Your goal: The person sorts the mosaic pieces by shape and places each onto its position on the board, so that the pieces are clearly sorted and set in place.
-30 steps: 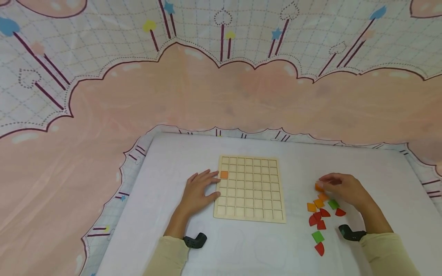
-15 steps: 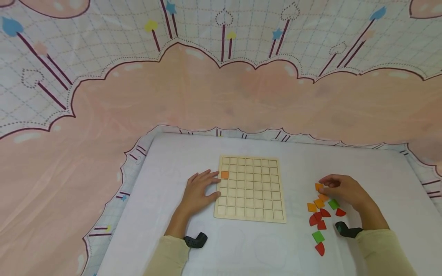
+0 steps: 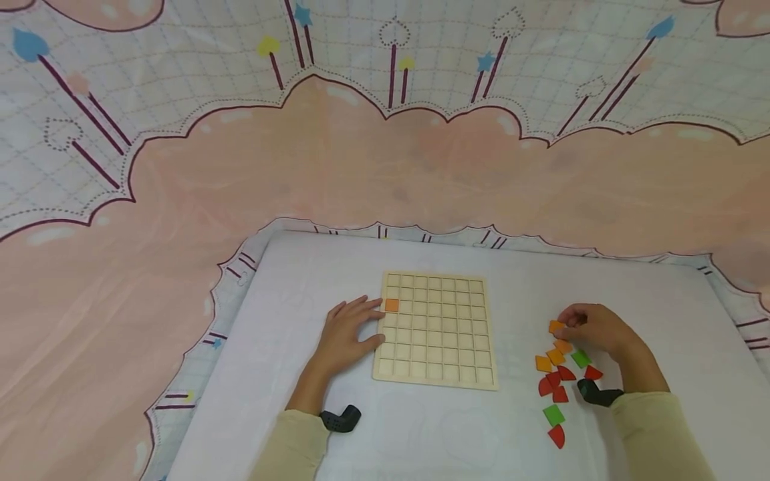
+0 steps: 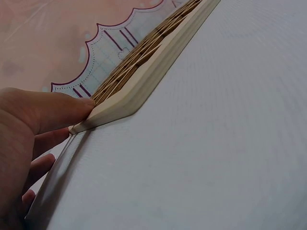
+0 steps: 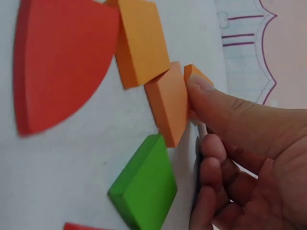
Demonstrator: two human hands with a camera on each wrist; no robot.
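Note:
My left hand [image 3: 347, 337] rests at the left edge of a wooden grid board [image 3: 443, 344], fingers spread and fairly straight. In the left wrist view the thumb [image 4: 57, 109] touches the board's raised rim [image 4: 144, 88]. One orange square tile [image 3: 392, 305] sits in a cell of the leftmost column. At the right, my right hand [image 3: 604, 331] pinches another orange tile [image 3: 555, 327] between thumb and forefinger, low over the table. The right wrist view shows the thumb on this tile [image 5: 200, 73], its far side partly hidden. Beside it lie a paler orange tile [image 5: 169, 108] and a green tile [image 5: 149, 184].
Several loose pieces lie below the right hand: yellow-orange tiles [image 3: 543, 363], red rounded pieces [image 3: 557, 436] and a green tile [image 3: 554, 415]. They rest on a white tabletop [image 3: 421, 434]. A patterned cloth [image 3: 385, 174] hangs behind it.
The right wrist and forearm have shifted left, while the fingertips stay at the orange tile, which shows more now. The left hand and board have hardly moved.

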